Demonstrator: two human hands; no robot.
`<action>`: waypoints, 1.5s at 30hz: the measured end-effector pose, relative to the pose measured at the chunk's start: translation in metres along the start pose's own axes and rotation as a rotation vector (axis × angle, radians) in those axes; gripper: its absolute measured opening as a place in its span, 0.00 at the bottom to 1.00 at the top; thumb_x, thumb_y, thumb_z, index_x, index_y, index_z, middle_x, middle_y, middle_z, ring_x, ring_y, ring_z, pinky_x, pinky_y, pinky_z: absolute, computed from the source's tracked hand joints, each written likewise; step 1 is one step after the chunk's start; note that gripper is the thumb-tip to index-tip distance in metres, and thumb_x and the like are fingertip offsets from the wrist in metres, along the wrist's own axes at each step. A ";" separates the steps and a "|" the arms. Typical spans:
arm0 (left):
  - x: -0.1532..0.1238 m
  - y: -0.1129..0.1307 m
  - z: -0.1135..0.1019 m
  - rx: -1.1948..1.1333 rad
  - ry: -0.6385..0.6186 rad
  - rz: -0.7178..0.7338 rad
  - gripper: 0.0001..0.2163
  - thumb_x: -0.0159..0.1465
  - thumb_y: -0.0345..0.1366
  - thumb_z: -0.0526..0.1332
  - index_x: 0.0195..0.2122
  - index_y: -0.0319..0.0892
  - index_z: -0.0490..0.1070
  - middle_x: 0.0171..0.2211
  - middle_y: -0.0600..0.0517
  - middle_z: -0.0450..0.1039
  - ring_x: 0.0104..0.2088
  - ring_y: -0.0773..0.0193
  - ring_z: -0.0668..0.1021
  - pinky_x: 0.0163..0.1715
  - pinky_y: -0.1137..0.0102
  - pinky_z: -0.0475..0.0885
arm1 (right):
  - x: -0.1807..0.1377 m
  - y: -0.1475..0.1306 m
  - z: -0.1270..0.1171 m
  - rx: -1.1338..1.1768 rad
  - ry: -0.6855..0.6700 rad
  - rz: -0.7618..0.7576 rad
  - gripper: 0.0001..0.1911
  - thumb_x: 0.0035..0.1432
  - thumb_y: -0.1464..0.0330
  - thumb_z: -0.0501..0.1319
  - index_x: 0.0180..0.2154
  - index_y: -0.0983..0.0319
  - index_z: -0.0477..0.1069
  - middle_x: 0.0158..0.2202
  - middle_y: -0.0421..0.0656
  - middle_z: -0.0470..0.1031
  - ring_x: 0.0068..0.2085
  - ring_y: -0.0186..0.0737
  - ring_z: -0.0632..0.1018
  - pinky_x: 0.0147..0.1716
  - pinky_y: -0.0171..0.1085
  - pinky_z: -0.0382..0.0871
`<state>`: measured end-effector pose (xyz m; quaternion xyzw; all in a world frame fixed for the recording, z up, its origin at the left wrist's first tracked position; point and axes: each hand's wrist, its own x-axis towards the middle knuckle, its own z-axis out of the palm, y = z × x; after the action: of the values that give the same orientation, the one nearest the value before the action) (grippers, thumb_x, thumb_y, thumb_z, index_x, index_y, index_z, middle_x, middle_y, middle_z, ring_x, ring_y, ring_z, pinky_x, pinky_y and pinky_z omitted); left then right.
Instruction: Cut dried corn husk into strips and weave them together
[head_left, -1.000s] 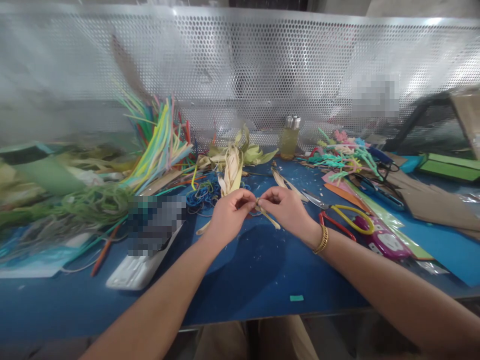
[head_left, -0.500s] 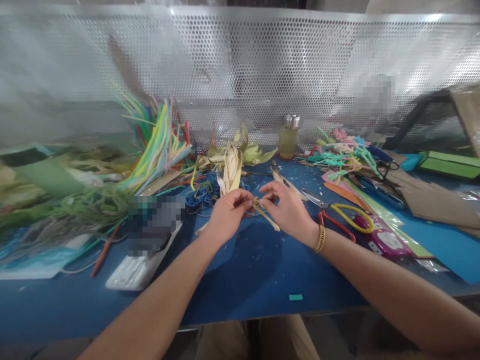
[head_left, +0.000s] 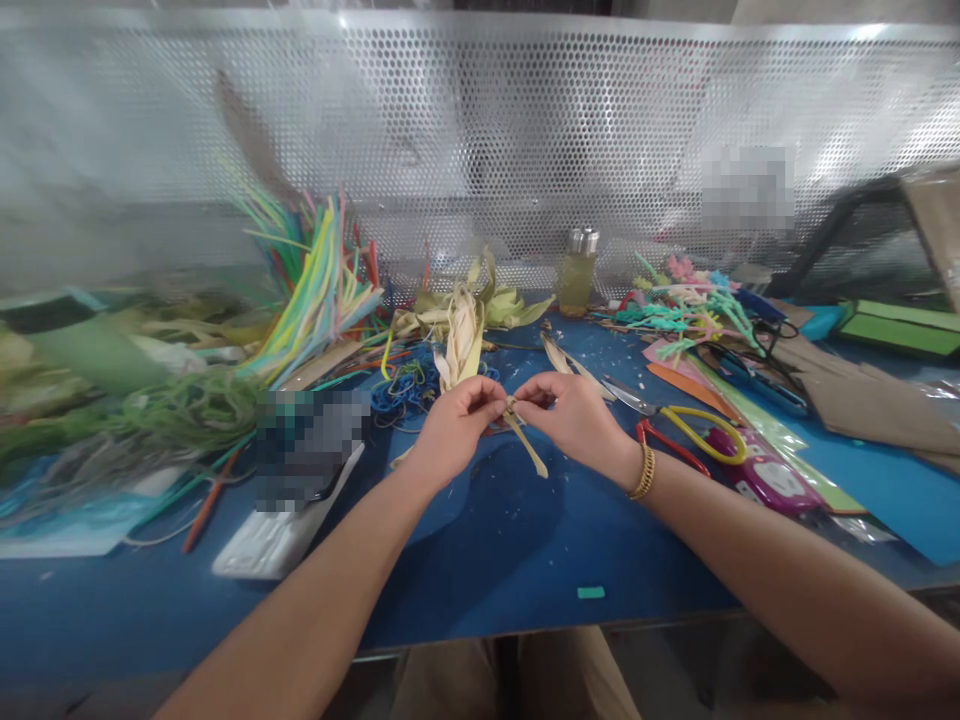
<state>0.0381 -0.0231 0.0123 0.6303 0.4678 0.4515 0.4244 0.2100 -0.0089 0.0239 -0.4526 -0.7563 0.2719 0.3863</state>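
Over the middle of the blue table, my left hand [head_left: 466, 420] pinches a strip of dried husk [head_left: 531, 446] between thumb and fingers. From the other side my right hand [head_left: 566, 408] pinches the same strip, its fingertips close to those of the left. Between them the strip forms a small knot or bundle, mostly covered by my fingers, and a loose end hangs down toward me. Just behind my left hand lies a bunch of pale corn husks [head_left: 463, 335]. Beyond my right hand rest more husk pieces [head_left: 559, 358].
Scissors [head_left: 679, 430] with yellow and red handles lie right of my right hand, against a purple case [head_left: 772, 475]. Blue cord [head_left: 401, 388], colourful strips [head_left: 311, 290] and green netting [head_left: 187, 405] crowd the left. A jar [head_left: 578, 272] stands before the perforated metal screen [head_left: 540, 130].
My right thumb and fingers have closed in on the strip beside my left fingertips. The strip's loose end has swung down and a little left.
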 end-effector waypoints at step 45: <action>0.001 -0.001 -0.007 -0.105 -0.070 -0.073 0.08 0.54 0.36 0.69 0.31 0.40 0.73 0.23 0.55 0.72 0.23 0.70 0.72 0.26 0.73 0.70 | 0.005 0.005 -0.007 -0.067 -0.118 -0.119 0.01 0.53 0.71 0.62 0.29 0.62 0.72 0.27 0.39 0.75 0.29 0.32 0.73 0.28 0.32 0.62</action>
<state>0.0319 -0.0209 0.0132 0.6050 0.4509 0.4373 0.4893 0.2174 -0.0018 0.0255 -0.4028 -0.8121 0.2492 0.3409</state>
